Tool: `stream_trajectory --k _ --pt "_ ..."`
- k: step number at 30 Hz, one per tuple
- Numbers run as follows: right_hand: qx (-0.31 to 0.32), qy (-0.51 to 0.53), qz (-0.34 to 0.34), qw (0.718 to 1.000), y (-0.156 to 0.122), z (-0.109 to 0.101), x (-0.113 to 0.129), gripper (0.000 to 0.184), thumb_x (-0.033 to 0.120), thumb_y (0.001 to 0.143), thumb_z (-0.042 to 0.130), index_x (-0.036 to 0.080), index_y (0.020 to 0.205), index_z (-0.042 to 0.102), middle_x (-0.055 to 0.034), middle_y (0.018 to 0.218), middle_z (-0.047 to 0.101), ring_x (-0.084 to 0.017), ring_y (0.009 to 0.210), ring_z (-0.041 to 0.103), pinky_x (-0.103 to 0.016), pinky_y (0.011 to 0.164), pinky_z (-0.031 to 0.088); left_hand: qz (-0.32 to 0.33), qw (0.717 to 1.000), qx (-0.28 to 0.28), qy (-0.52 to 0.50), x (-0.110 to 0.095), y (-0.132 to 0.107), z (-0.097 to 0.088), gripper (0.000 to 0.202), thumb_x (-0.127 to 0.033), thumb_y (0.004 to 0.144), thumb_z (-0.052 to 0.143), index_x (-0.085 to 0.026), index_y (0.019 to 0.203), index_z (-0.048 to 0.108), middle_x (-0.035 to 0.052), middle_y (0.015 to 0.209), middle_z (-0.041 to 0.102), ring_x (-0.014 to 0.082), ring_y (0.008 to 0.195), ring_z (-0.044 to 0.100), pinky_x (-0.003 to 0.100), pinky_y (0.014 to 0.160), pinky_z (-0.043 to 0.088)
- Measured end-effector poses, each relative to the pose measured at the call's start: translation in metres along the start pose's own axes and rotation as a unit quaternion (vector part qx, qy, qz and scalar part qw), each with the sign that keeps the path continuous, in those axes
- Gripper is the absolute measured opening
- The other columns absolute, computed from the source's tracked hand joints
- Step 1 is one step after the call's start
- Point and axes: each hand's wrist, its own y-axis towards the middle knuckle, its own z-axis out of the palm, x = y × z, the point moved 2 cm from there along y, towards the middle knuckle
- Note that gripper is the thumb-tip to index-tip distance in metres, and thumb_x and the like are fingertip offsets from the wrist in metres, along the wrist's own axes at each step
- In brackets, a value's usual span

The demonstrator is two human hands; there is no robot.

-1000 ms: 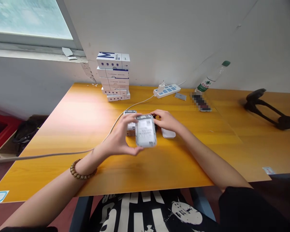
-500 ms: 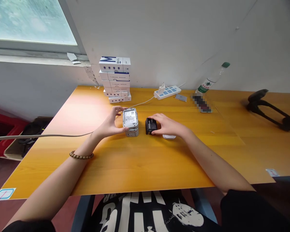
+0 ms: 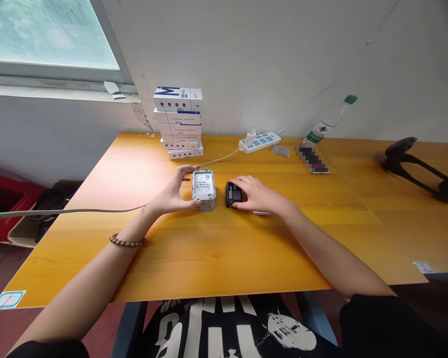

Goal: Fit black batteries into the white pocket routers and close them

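A stack of white-and-grey pocket-sized device shells (image 3: 204,186) stands on the table, a printed label and barcode in the top one's open bay. My left hand (image 3: 173,193) grips the stack from its left, thumb at the near edge and fingers at the far edge. Just to the right, my right hand (image 3: 252,193) closes round a small pile of black batteries (image 3: 230,195) marked 3000 mAh, covering part of them. Behind the heel of that hand shows the edge of a white flat piece (image 3: 261,213), mostly hidden.
White boxes (image 3: 177,119) are piled at the back left by the wall. A power strip (image 3: 260,142) with a plug, a grey card (image 3: 280,150), a phone (image 3: 315,160) and a water bottle (image 3: 324,127) lie along the back. A black stand (image 3: 414,164) is far right. A cable (image 3: 78,210) crosses the left.
My left hand has pushed the upper shells slightly right, so the stack now lines up more evenly. My right hand stays round the batteries, covering more of the white piece.
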Motion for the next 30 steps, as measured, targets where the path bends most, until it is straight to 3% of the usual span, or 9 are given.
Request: stream_trajectory --k 9,18,30 --pt "0.006 -0.003 -0.005 1.000 0.002 0.001 -0.001 0.075 0.042 0.087 0.078 0.024 0.155 0.054 -0.0180 0.152 0.059 -0.044 0.141 0.051 -0.061 0.114 0.047 -0.013 1.000 0.003 -0.018 -0.002 0.001 0.005 0.105 -0.054 0.075 0.096 -0.036 0.156 0.031 0.0176 0.167 0.043 0.0423 0.158 0.041 0.063 0.122 0.041" --pt "0.005 0.006 -0.015 1.000 0.002 0.003 -0.010 0.075 0.038 0.085 0.078 0.029 0.155 0.055 -0.0147 0.151 0.059 -0.043 0.139 0.053 -0.059 0.116 0.045 -0.021 1.000 0.001 -0.019 0.000 0.000 0.008 0.101 -0.053 0.077 0.094 -0.036 0.156 0.032 0.0158 0.158 0.054 0.0411 0.153 0.048 0.063 0.122 0.042" --pt "0.024 0.030 -0.015 0.999 0.003 -0.006 -0.006 0.077 0.045 0.087 0.079 0.026 0.157 0.054 -0.0156 0.154 0.058 -0.043 0.145 0.047 -0.061 0.119 0.040 -0.031 0.999 -0.009 -0.005 -0.001 0.000 0.007 0.098 -0.052 0.077 0.094 -0.036 0.154 0.036 0.0145 0.156 0.056 0.0403 0.152 0.049 0.064 0.124 0.041"
